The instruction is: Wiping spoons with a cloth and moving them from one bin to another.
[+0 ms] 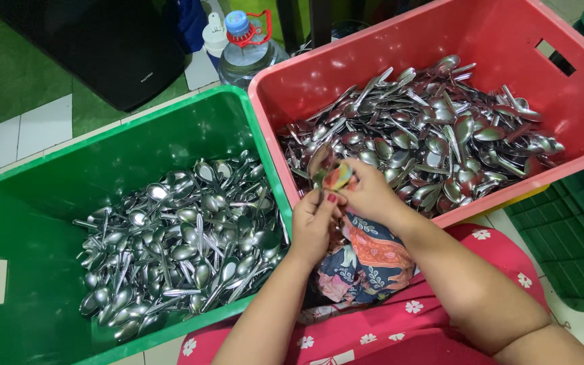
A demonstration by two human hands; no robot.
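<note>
- On the tiled floor, a large green plastic crate (28, 203) is sitting at the left, carrying a heap of shiny steel spoons (184, 250) across its bottom.
- Just beside it, touching along one wall, a large red plastic crate (501, 34) is holding a second, denser pile of steel spoons (434, 128).
- Between the two crates, a bunched cloth with a dark floral pattern (366, 260) is lying on the person's red flowered lap.
- Behind the crates, a clear plastic water bottle with a blue cap (248, 47) is standing upright.
- Over the gap between the crates, the left hand (313, 223) is pinching the handle of a single steel spoon (320, 162).
- The right hand (371, 192) is closing around a colourful fold of rag (338, 177), pressing it against that spoon's bowl.
</note>
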